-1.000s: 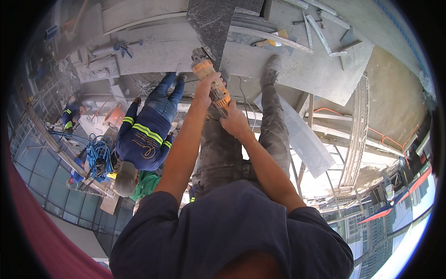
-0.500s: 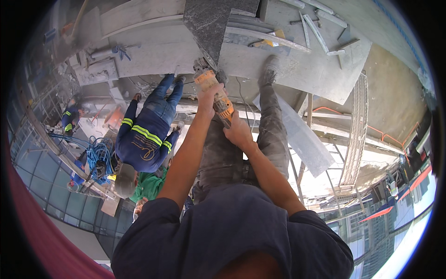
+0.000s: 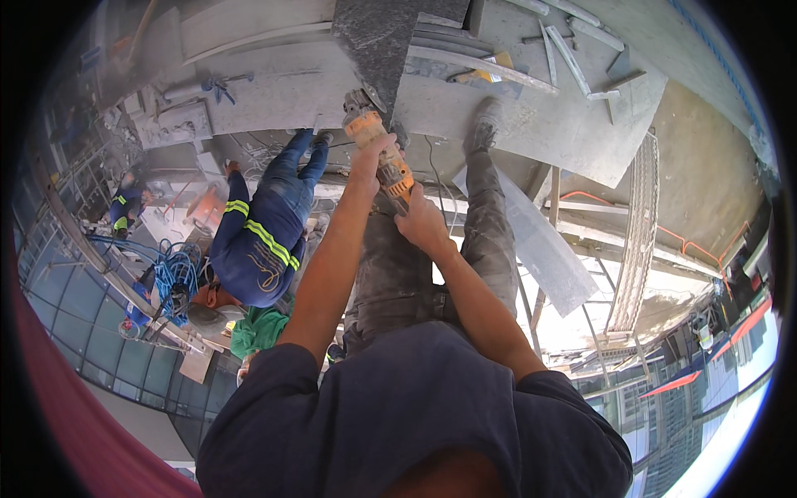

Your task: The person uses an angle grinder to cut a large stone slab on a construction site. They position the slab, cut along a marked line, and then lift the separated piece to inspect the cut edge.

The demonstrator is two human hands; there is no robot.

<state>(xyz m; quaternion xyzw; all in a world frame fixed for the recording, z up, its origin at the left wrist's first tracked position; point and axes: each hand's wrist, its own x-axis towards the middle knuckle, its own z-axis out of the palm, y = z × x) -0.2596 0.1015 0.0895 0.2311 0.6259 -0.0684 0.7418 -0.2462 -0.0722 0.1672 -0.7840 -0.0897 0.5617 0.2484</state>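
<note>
Dusty and orange, an angle grinder [image 3: 382, 152] is gripped by both my hands in front of my legs. My left hand [image 3: 371, 163] wraps around the body of the tool, near its head. Farther back, my right hand [image 3: 423, 221] is closed around the rear handle. The cutting disc [image 3: 374, 99] meets or sits very close to the slanted left edge of a dark grey stone slab [image 3: 378, 46]; I cannot tell whether it touches. Part of the disc is hidden behind the grinder's head.
At left, a co-worker [image 3: 264, 236] in a navy top with reflective stripes bends over beside another person in green [image 3: 259, 332]. A coiled blue hose [image 3: 176, 282] lies farther left. Stone strips [image 3: 567, 60] and a caulking gun [image 3: 222, 88] lie on pale slabs. A cable [image 3: 433, 166] runs near my feet.
The grinder and both my hands have shifted slightly left, its head moving a little farther away along the slab's edge. The striped co-worker has shifted, with the near-left arm now reaching differently.
</note>
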